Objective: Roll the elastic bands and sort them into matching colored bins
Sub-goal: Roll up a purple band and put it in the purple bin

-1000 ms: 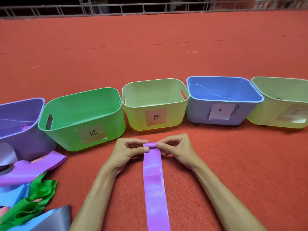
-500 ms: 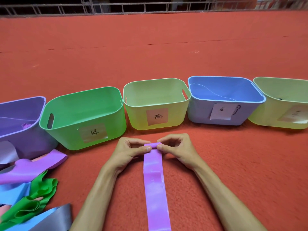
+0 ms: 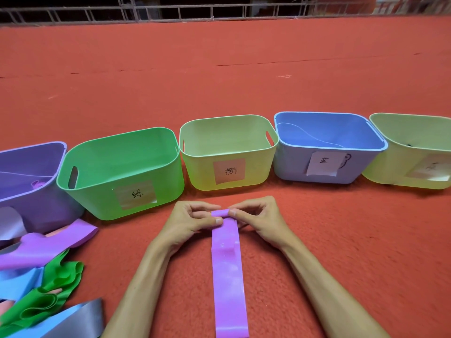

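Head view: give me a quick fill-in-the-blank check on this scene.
The band pinched by the left hand and right hand is ___.
The green bin is one of ___ bins in the row.
The pile of loose bands lies to the person's ___.
Missing: purple; five; left.

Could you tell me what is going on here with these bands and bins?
A person is rolling up a purple elastic band laid out on the red carpet. The left hand and right hand both pinch its far end, where only a small roll shows; most of it lies flat. The purple bin stands at far left, beside a pile of loose bands.
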{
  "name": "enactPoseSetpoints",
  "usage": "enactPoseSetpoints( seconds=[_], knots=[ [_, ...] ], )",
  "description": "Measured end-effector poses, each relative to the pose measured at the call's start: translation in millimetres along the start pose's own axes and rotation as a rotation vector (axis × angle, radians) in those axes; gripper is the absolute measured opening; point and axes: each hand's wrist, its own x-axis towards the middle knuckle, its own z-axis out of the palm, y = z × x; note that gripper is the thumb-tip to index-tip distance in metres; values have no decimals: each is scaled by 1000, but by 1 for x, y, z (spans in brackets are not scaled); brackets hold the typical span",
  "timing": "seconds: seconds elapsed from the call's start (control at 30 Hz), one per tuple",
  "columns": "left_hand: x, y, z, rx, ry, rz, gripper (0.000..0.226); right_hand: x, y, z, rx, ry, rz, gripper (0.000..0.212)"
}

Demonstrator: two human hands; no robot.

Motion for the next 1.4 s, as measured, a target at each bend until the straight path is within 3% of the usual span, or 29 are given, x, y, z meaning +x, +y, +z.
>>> enactPoseSetpoints(
  seconds=[0.3,0.6,0.8,0.93,1.13,1.27,1.4],
  knots=[
    [-1,1,1,-45,-21,3,26,0,-1,-1,-1,13,32,15],
    [-1,0,4,-44,55,28,38,3,-2,0,-25,-7,19,11],
    [0,1,-1,-4,2,-28,44,0,0,-2,-32,-11,26,10],
    [0,1,-2,-41,-45,-13,30,0,0,-2,7,-7,39,18],
    [-1,0,0,-48,38,25,31,3,2,-3,-37,-8,26,24],
    [-1,-1,2,-34,84,69,30,3,1,-1,-96,-6,24,9],
    [-1,-2,1,23,75,94,32,1,-1,-1,-79,-5,12,11]
  ],
)
